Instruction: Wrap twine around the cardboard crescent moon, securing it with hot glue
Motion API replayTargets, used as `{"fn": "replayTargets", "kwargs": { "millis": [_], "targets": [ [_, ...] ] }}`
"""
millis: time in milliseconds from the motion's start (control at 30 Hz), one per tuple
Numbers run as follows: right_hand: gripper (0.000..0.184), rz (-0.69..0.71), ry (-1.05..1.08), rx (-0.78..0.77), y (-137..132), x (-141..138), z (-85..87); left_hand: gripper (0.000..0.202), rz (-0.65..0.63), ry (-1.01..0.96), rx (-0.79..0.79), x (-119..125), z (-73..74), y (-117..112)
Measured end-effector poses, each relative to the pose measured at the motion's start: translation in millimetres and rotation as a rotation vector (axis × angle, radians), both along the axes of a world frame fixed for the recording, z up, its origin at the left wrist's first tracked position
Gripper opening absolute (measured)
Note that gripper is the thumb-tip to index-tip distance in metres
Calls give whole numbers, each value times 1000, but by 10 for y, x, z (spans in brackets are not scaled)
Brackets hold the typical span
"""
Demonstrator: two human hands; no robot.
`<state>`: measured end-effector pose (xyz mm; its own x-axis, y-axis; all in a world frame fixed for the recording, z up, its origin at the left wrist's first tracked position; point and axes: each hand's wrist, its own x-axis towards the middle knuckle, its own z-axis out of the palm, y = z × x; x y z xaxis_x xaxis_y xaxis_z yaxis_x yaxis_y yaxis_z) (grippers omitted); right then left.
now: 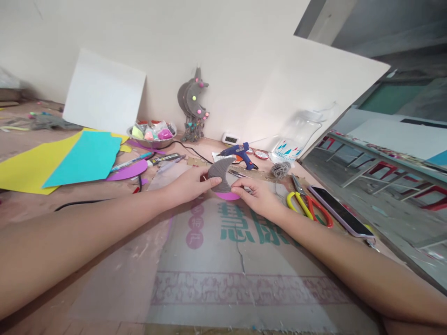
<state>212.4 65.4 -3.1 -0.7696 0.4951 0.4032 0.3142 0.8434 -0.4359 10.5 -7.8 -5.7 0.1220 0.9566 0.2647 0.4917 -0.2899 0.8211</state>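
Note:
Between both hands, above a printed plastic sheet (206, 298), is a grey crescent moon (219, 173) with fine lines across its face, like wound yarn. A purple piece (228, 196) shows behind its lower edge. My left hand (195, 184) grips the moon's left side, thumb on the front. At the lower right tip, the thumb and fingers of my right hand (253, 193) pinch the moon. A blue glue gun (240, 152) lies just behind. Beside it are a ball of grey yarn (280, 170) and scissors (309, 204) with yellow and red handles.
Yellow paper (26, 163) and turquoise paper (85, 158) lie on the left. A metal bowl (153, 141) holds small colourful packets. Grey moon decoration (192, 104) stands against the white wall. At right are a clear jar (296, 135) and a phone (340, 211) near the table edge.

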Motion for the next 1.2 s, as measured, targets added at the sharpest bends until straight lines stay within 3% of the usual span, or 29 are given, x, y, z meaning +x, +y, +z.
{"fn": "replayTargets", "kwargs": {
  "millis": [167, 367, 600, 667, 800, 967, 1200],
  "targets": [
    [17, -56, 74, 214, -18, 30, -11, 34, 48, 3, 2, 11, 7, -14],
    [15, -15, -37, 517, -17, 46, -16, 42, -44, -1, -38, 11, 11, -17],
    [18, 77, -114, 606, -34, 37, -22, 54, 16, -44, -115, 43, 28, -67],
    [17, 94, -112, 599, -40, 34, -16, 52, 28, -70, -119, 49, 23, -69],
    [20, 151, -145, 523, -64, 25, 17, 27, 42, -146, -155, 45, 26, -54],
    [28, 203, -117, 372, -60, 36, 20, 31, 113, -200, -245, 24, 15, -14],
    [23, -103, 102, 34, 53, 6, -55, 36, 19, -293, -242, -8, -97, 56]
  ]
}}
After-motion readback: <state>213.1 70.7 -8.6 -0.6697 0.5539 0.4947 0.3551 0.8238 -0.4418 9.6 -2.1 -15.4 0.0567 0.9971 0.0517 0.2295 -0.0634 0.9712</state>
